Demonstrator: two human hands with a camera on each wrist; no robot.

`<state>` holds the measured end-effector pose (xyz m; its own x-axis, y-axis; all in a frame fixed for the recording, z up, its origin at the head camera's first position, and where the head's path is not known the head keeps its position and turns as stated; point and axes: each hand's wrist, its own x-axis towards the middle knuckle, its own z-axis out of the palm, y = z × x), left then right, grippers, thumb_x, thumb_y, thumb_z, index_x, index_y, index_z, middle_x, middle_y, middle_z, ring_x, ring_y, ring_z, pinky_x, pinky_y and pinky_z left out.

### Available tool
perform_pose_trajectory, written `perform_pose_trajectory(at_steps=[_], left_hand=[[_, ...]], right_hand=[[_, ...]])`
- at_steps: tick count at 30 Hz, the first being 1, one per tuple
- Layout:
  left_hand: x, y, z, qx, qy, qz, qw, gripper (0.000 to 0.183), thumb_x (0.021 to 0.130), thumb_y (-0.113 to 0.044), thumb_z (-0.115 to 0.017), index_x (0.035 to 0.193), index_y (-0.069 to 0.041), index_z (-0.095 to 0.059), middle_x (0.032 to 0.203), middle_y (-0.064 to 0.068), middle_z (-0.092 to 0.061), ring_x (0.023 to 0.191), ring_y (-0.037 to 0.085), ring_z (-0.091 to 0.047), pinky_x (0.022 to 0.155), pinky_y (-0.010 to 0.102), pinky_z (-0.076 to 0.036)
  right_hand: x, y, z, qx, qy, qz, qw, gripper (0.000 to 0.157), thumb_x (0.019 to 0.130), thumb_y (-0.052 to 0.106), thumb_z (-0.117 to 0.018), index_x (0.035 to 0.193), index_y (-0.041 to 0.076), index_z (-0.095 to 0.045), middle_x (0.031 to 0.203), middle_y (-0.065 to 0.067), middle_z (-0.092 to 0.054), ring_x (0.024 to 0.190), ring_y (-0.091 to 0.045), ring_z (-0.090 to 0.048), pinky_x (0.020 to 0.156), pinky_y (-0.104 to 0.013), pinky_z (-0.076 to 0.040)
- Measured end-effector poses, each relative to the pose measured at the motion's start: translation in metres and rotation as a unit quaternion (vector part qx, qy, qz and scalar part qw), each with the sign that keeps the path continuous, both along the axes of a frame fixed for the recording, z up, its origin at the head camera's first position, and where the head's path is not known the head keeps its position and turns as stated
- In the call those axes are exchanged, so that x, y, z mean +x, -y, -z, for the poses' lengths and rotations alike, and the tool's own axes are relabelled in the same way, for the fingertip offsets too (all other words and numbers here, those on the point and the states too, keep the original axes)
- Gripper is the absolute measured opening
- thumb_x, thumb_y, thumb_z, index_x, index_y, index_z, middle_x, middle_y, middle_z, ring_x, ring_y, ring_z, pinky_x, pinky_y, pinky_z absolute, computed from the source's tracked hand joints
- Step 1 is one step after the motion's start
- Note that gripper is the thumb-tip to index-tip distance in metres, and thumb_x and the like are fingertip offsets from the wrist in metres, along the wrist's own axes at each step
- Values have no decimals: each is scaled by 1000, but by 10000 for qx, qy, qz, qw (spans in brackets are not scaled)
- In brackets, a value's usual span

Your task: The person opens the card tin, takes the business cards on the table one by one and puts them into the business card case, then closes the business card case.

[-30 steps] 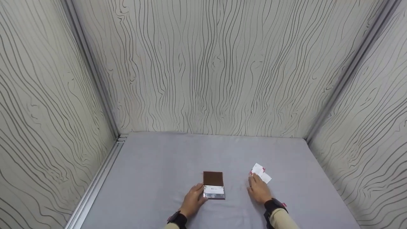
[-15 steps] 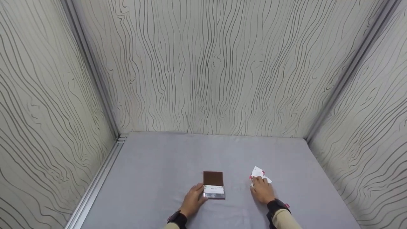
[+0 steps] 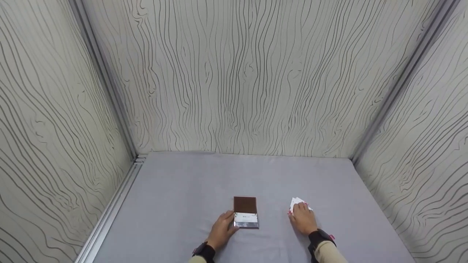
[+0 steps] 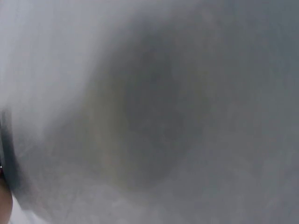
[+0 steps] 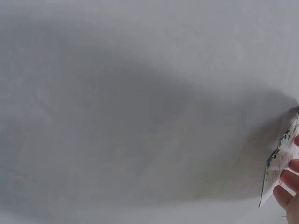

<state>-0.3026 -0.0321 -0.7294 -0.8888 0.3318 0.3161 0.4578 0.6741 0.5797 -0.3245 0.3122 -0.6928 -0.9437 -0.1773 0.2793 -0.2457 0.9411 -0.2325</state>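
Note:
In the head view a brown card holder (image 3: 245, 205) lies unfolded on the grey cloth, with a white card (image 3: 245, 217) in its clear lower pocket. My left hand (image 3: 221, 230) holds the holder's left side, fingers along the edge and thumb at the near corner. To the right, my right hand (image 3: 304, 219) grips several white business cards (image 3: 295, 202) with red marks, fingers over them and thumb at their left edge. The right wrist view shows bent fingers (image 5: 290, 179) against the cards (image 5: 275, 168). The left wrist view shows almost only cloth.
Grey cloth (image 3: 182, 190) covers the table. Walls patterned with dark wavy lines (image 3: 234, 80) enclose it at the back and both sides. A metal rail (image 3: 109, 210) runs along the left edge.
My right hand has shifted slightly right and drawn the spread cards closer together and nearer to me. The left hand and the card holder have stayed in place.

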Motion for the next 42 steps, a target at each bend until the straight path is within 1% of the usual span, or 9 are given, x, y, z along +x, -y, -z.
perform_pose_trajectory(at_steps=[5,9,14,17,23,32,35,39,42], left_hand=[[0,0,0,42,-84,5,10000,52,90,-22,-72,129,10,-59,136,20,-57,128,36,-51,110,49,-38],[1,0,0,58,-128,36,9999,51,91,-20,-71,129,11,-59,136,21,-56,129,37,-51,110,49,-38],[1,1,1,81,-334,55,9994,50,90,-21,-72,127,11,-60,134,21,-58,126,38,-53,107,49,-41],[2,1,0,113,-365,81,9992,50,91,-21,-72,127,11,-60,134,21,-58,126,38,-53,107,50,-41],[3,1,1,120,-159,34,9998,50,91,-22,-71,129,10,-59,137,20,-56,128,37,-51,108,50,-39],[3,1,2,146,-323,73,9993,51,92,-22,-70,128,11,-59,135,22,-57,127,38,-52,108,51,-39],[3,1,2,164,-297,73,9994,50,92,-21,-70,128,11,-59,136,22,-56,127,39,-51,108,51,-39],[4,1,0,200,-264,80,9994,50,92,-20,-70,129,11,-58,136,23,-55,127,40,-51,107,53,-40],[5,2,-2,207,-255,89,9994,50,91,-20,-70,128,11,-58,136,23,-55,127,41,-51,107,53,-40]], right_hand=[[0,-4,-1,-37,18,166,9999,31,89,15,-71,111,-5,-59,107,-23,-55,105,-42,-52,79,-60,-46],[1,-9,0,143,-118,33,9998,27,87,14,-73,103,-5,-61,108,-23,-56,103,-42,-52,76,-60,-49],[3,-16,1,-153,194,-94,9997,38,88,16,-72,109,-12,-57,124,-33,-53,118,-50,-48,93,-65,-44],[3,-20,2,-277,263,-175,9991,47,87,20,-73,113,-14,-55,123,-36,-52,120,-54,-47,97,-66,-41],[3,-25,4,-301,294,-83,9991,56,83,28,-78,115,-12,-55,115,-32,-54,109,-50,-52,89,-63,-46],[0,-28,6,-353,185,195,9990,71,75,34,-84,121,-11,-55,109,-29,-49,102,-45,-47,85,-58,-46],[-1,-30,6,-445,23,177,9989,69,76,29,-84,126,-10,-55,104,-24,-47,96,-40,-48,81,-55,-47],[-2,-32,4,-734,-348,67,9967,56,77,10,-82,124,-9,-58,97,-17,-43,84,-31,-48,72,-50,-48],[-2,-33,1,-834,-513,-65,9952,53,78,1,-79,125,-10,-57,97,-18,-43,82,-31,-49,71,-49,-49]])
